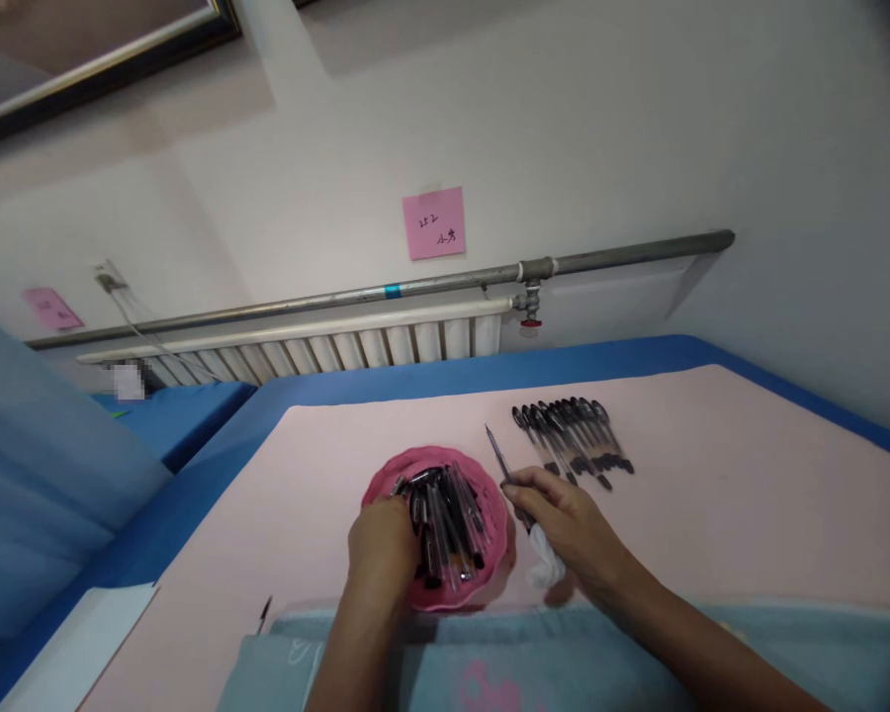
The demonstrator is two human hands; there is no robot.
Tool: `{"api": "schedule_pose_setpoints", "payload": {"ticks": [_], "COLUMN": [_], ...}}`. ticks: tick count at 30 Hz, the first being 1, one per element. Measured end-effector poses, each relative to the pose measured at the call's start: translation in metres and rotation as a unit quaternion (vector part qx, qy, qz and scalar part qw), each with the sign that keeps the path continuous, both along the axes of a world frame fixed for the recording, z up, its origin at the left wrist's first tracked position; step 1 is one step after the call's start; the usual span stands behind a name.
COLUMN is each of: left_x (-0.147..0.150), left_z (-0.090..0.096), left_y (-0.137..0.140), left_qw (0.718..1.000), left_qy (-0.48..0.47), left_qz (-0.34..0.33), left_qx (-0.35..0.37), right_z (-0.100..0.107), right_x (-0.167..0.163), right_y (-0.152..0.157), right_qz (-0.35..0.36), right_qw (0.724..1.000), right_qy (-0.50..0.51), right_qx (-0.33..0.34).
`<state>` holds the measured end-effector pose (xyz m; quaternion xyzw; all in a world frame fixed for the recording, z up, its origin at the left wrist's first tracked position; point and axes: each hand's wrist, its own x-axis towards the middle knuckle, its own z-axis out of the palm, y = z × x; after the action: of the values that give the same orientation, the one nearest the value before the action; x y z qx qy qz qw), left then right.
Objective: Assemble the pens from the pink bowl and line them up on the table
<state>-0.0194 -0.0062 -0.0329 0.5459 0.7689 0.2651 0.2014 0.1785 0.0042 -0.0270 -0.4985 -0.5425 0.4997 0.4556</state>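
Note:
A pink round basket (498, 542) holds a jumble of clear pen barrels and black caps (445, 519). Over its left side reaches my left hand (384, 542), fingers curled down among the pen parts; what they grip is hidden. My right hand (553, 509), just right of the basket, is closed on a slim pen (497, 451) without its cap, its tip pointing up and away. A crumpled white tissue (544, 562) hangs below that hand. Beyond it, several black-capped clear pens (571, 435) lie side by side in a row.
A pale pink sheet (727, 494) covers the blue table (445, 379). Along the near edge lies a light blue cloth (608, 663), with a thin dark-tipped item (265, 613) beside it. White paper (81, 643) lies at left. A radiator (371, 346) and pipe line the wall.

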Motion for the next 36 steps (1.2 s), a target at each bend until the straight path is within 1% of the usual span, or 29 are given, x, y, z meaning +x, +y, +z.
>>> {"api": "schedule_pose_setpoints", "payload": {"ticks": [1, 2, 4, 9, 15, 20, 21, 22, 23, 24, 25, 27, 28, 29, 30, 32, 34, 36], "left_x": [0.001, 0.001, 0.002, 0.004, 0.006, 0.002, 0.001, 0.000, -0.001, -0.001, -0.002, -0.002, -0.002, -0.002, -0.002, -0.002, -0.003, -0.003], "left_z": [-0.002, -0.004, -0.006, -0.005, -0.004, 0.002, 0.004, 0.007, 0.011, 0.014, 0.017, 0.022, 0.024, 0.025, 0.026, 0.026, 0.025, 0.025], "left_y": [0.001, 0.001, 0.003, 0.005, 0.005, 0.004, 0.004, 0.004, 0.004, 0.004, 0.004, 0.004, 0.004, 0.004, 0.003, 0.003, 0.003, 0.002], "left_qw": [0.999, 0.997, 0.996, 0.994, 0.994, 0.992, 0.992, 0.988, 0.980, 0.961, 0.931, 0.850, 0.815, 0.789, 0.771, 0.746, 0.733, 0.730], "left_qy": [-0.032, -0.041, -0.021, -0.049, -0.068, -0.081, -0.092, -0.124, -0.183, -0.265, -0.360, -0.524, -0.577, -0.612, -0.635, -0.663, -0.679, -0.682], "left_qz": [0.018, 0.031, 0.042, 0.057, 0.058, 0.035, 0.026, 0.019, 0.013, 0.009, 0.009, 0.019, 0.024, 0.027, 0.028, 0.027, 0.026, 0.023], "left_qx": [0.038, 0.066, 0.081, 0.074, 0.067, 0.086, 0.088, 0.087, 0.082, 0.075, 0.065, 0.054, 0.052, 0.050, 0.048, 0.044, 0.044, 0.048], "right_z": [-0.001, -0.001, -0.002, -0.001, -0.004, -0.001, 0.002, 0.005, 0.007, 0.010, 0.013, 0.016, 0.017, 0.017, 0.016, 0.014, 0.011, 0.010], "right_x": [0.000, 0.000, 0.000, -0.002, -0.003, -0.003, -0.003, -0.003, -0.004, -0.005, -0.006, -0.009, -0.010, -0.011, -0.012, -0.013, -0.013, -0.014], "right_y": [0.000, 0.000, 0.000, -0.001, 0.000, -0.002, -0.004, -0.006, -0.009, -0.013, -0.016, -0.022, -0.024, -0.026, -0.027, -0.028, -0.027, -0.026], "right_qz": [0.004, 0.008, 0.016, 0.016, 0.028, 0.029, 0.035, 0.046, 0.062, 0.082, 0.103, 0.155, 0.176, 0.193, 0.204, 0.211, 0.212, 0.213], "right_qw": [1.000, 1.000, 1.000, 1.000, 0.999, 0.999, 0.999, 0.999, 0.998, 0.997, 0.994, 0.986, 0.982, 0.978, 0.975, 0.973, 0.972, 0.971], "right_qy": [-0.001, -0.002, 0.000, 0.010, 0.032, 0.026, 0.024, 0.020, 0.015, 0.005, -0.008, -0.038, -0.052, -0.064, -0.073, -0.085, -0.093, -0.095], "right_qx": [0.003, 0.005, 0.006, 0.003, -0.024, -0.015, -0.011, -0.006, 0.003, 0.014, 0.025, 0.040, 0.043, 0.045, 0.047, 0.047, 0.045, 0.043]}}
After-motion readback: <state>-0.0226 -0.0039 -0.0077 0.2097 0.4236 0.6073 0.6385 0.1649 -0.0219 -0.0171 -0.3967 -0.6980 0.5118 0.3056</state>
